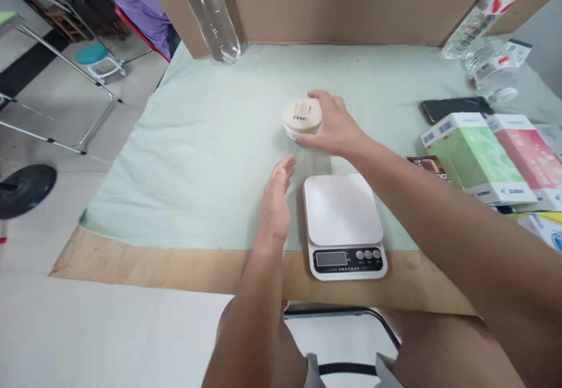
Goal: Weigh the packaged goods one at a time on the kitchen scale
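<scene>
Start at the near edge of the desk (153,265). The white scale (343,212) stands just inside this edge, right of its middle. Keep your right forearm raised where it crosses near the pan's far right corner. No figure can be read on the display (331,258); the button markings are too small to read.

Hold your left hand (277,196) as it is: empty, fingers straight and side by side, between the scale and the jar. It is well placed to steady the jar; avoid knocking the pan.

The round jar (302,117) is at the middle of the desk, beyond the scale. Its pale lid reads "Dove"; the smaller print is not legible. The fingers of your right hand (331,122) are clamped on its right side, thumb on the near wall. Grip the body rather than the lid alone, and keep it level. Whether its base touches the cloth cannot be told.

Toward the right edge, the green box (476,154) and pink box (527,154) carry print too small to read. Red-and-white labels mark the bottles (492,72) at the far right corner.
</scene>
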Motion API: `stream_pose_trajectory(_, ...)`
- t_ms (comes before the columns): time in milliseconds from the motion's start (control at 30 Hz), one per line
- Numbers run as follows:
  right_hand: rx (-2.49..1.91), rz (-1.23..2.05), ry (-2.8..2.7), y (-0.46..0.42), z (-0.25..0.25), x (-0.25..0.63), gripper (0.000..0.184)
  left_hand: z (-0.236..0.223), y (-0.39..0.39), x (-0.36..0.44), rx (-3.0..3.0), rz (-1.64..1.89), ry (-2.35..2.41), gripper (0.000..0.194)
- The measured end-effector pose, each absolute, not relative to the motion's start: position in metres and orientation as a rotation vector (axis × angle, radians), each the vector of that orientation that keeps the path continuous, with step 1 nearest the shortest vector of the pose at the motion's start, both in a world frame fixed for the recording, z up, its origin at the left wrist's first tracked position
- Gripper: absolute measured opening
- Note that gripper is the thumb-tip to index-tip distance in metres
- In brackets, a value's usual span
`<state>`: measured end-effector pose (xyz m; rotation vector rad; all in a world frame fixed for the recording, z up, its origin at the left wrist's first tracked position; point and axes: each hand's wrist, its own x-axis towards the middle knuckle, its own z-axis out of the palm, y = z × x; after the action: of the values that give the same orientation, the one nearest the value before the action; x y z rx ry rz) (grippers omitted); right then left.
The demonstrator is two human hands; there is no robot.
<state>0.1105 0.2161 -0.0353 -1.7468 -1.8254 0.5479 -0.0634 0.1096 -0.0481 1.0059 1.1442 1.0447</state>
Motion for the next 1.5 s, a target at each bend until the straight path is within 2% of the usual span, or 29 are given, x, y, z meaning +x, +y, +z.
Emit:
stream_pose_trajectory(100, -1.791, 0.617, -1.898, 0.252, -0.044, 0.105, 0.105, -0.047, 0.108, -0.062, 1.008, 0.999, 1.145, 0.057)
stream_pose_trajectory(300, -1.861, 0.653, -1.918, 0.253, -0.047, 0.099, 0.093, -0.046, 0.107, -0.061, 0.951, 0.949, 1.146, 0.056)
stream_pose_trajectory(500, -1.875, 0.571, -1.843, 0.235, -0.034, 0.096, 0.088, -0.049, 0.109, -0.061, 0.962, 0.989, 1.149, 0.050)
stream_pose_trajectory(600, -1.778, 0.443, -1.819, 0.204, -0.012, 0.103, 0.084, -0.052, 0.107, -0.062, 1.033, 1.024, 1.122, 0.050)
stream_pose_trajectory(767, -1.604, 0.247, -1.892, 0.104, 0.013, 0.119, 0.074, -0.050, 0.100, -0.066, 1.289, 1.043, 1.017, 0.068)
stream_pose_trajectory(833, -1.598, 0.205, -1.877, 0.068, 0.009, 0.121, 0.070, -0.047, 0.096, -0.067, 1.396, 1.005, 0.945, 0.071)
stream_pose_trajectory(967, -1.673, 0.274, -1.809, 0.034, -0.011, 0.121, 0.061, -0.038, 0.088, -0.064, 1.528, 0.846, 0.812, 0.063)
stream_pose_trajectory(1067, -1.690, 0.349, -1.800, 0.033, -0.019, 0.124, 0.065, -0.034, 0.083, -0.063, 1.583, 0.781, 0.803, 0.062)
stream_pose_trajectory(1167, -1.648, 0.432, -1.794, 0.034, -0.018, 0.130, 0.073, -0.036, 0.082, -0.063, 1.585, 0.780, 0.872, 0.071)
stream_pose_trajectory(1333, -1.529, 0.664, -1.788, 0.027, -0.014, 0.152, 0.095, -0.037, 0.083, -0.064, 1.473, 0.741, 0.905, 0.096)
stream_pose_trajectory(1400, -1.508, 0.749, -1.710, 0.025, -0.018, 0.162, 0.093, -0.034, 0.084, -0.062, 1.486, 0.726, 0.892, 0.103)
stream_pose_trajectory(1500, -1.474, 0.825, -1.571, 0.025, -0.033, 0.174, 0.080, -0.030, 0.086, -0.055, 1.518, 0.737, 0.910, 0.109)
